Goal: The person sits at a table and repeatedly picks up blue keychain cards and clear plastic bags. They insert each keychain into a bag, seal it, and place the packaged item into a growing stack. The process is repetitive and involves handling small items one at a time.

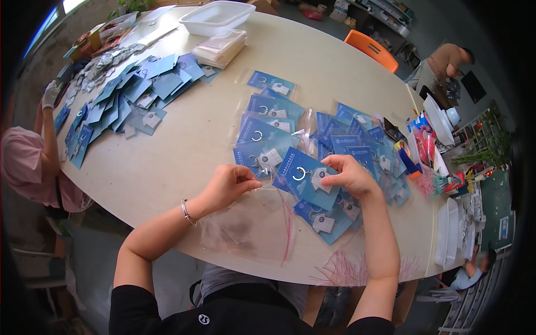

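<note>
My right hand (353, 177) pinches a blue card (295, 183) by its right side, thumb over the white shirt-shaped keychain fixed to it. The keychain's silver ring (300, 173) shows on the card's face. Left of the card, my left hand (230, 183) is closed, fingertips together on what looks like the edge of a clear plastic bag (268, 177); glare blurs its outline. Under the held card lies another blue card with a keychain (324, 222). Beyond my hands, bagged blue cards (267, 134) overlap in a column, with a larger heap (349, 142) to their right.
More clear bags (237, 223) and pink-and-white ties (352, 269) lie near the front edge. A pile of blue cards (134, 89) sits far left, near a gloved co-worker (28, 167). A white tray (218, 18) stands at the back; bins (446, 231) line the right.
</note>
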Tool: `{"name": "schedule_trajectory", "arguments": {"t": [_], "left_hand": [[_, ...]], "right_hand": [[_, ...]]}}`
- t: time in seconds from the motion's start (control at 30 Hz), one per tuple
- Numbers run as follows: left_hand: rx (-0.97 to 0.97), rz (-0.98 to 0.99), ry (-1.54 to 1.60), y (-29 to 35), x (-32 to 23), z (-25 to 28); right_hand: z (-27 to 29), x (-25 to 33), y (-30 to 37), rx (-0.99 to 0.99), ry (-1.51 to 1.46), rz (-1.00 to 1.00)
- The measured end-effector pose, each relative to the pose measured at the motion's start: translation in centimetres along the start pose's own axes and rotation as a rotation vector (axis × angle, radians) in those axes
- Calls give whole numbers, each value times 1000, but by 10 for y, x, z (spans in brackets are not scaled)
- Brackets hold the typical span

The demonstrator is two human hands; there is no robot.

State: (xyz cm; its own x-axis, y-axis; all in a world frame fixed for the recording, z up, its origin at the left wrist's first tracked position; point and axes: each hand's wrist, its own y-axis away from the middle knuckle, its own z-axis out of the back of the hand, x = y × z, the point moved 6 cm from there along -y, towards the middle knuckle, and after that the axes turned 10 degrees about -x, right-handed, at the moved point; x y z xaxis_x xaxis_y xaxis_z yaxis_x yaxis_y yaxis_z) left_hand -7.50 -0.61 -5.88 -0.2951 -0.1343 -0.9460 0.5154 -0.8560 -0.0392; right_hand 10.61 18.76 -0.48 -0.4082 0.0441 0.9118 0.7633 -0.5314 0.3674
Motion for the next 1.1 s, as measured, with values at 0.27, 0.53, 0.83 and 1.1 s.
{"name": "schedule_trajectory", "arguments": {"t": [0.27, 0.53, 0.83, 1.1], "left_hand": [[20, 77, -2, 1, -2, -1], [129, 134, -49, -1, 2, -9], [187, 78, 170, -2, -10, -9], [284, -82, -52, -12, -40, -11]], "right_hand": [[-16, 11, -17, 238, 331, 77], [-52, 26, -44, 408, 752, 107], [-89, 25, -54, 487, 774, 113], [-88, 33, -50, 421, 732, 164]]}}
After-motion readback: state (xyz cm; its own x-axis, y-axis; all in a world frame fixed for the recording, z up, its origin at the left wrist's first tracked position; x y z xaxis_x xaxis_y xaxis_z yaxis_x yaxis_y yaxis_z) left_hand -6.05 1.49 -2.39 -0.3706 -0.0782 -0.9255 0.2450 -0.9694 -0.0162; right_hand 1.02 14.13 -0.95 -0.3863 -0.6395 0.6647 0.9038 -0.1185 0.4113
